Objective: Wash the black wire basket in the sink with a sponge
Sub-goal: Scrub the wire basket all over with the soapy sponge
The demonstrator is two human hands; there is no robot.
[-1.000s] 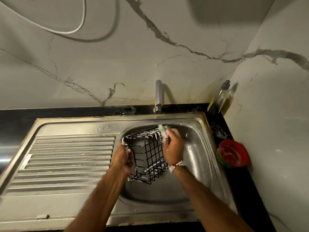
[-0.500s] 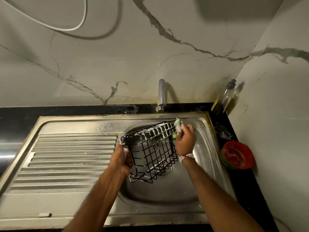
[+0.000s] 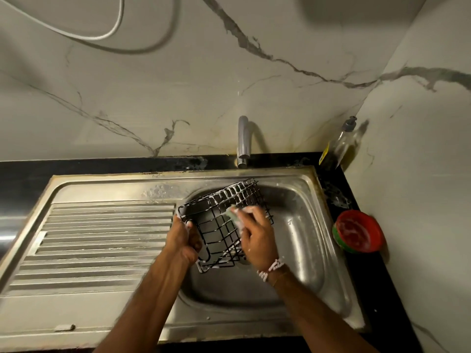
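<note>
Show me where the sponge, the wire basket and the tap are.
sponge (image 3: 235,217): head view, its pale green edge above the fingers.
wire basket (image 3: 216,235): head view, the near side grid.
tap (image 3: 243,138): head view, the upright spout.

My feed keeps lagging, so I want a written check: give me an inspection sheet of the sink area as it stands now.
Surface: steel sink with a ribbed drainboard to its left, set in a black counter; suds at the back rim.
Job's things: black wire basket tilted over the bowl, foam on its upper wires; green sponge pressed on it.
Clutter: red and green soap tub and pump bottle on the counter to the right.
Hands: left hand grips the basket's left edge; right hand holds the sponge.
Cables: white hose looping across the wall, upper left.
Surroundings: marble wall; tap shows no water running.
</note>
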